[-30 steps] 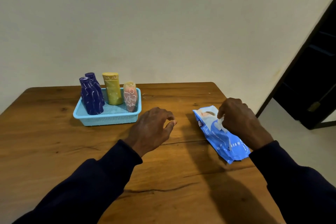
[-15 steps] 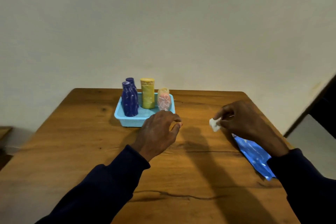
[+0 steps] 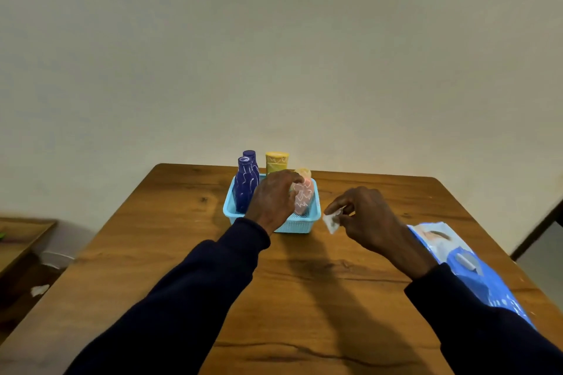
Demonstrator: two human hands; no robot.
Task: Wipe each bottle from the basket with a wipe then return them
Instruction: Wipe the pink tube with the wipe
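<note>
A light blue basket (image 3: 297,224) stands at the far middle of the wooden table (image 3: 304,289). In it stand two dark blue bottles (image 3: 245,186), a yellow bottle (image 3: 276,161) and a pink bottle (image 3: 303,199). My left hand (image 3: 272,198) reaches into the basket, and its curled fingers hold the upper part of the pink bottle; it hides the yellow bottle's lower half. To the right of the basket, my right hand (image 3: 368,219) pinches a small white wipe (image 3: 332,221) above the table.
A blue pack of wipes (image 3: 463,265) lies at the table's right edge, partly under my right sleeve. A low wooden piece of furniture (image 3: 21,237) stands beyond the table's left side. A plain wall rises behind the table.
My left hand moved forward from the tabletop into the basket onto the pink bottle. My right hand pulled a wipe out of the pack and carried it left, towards the basket.
</note>
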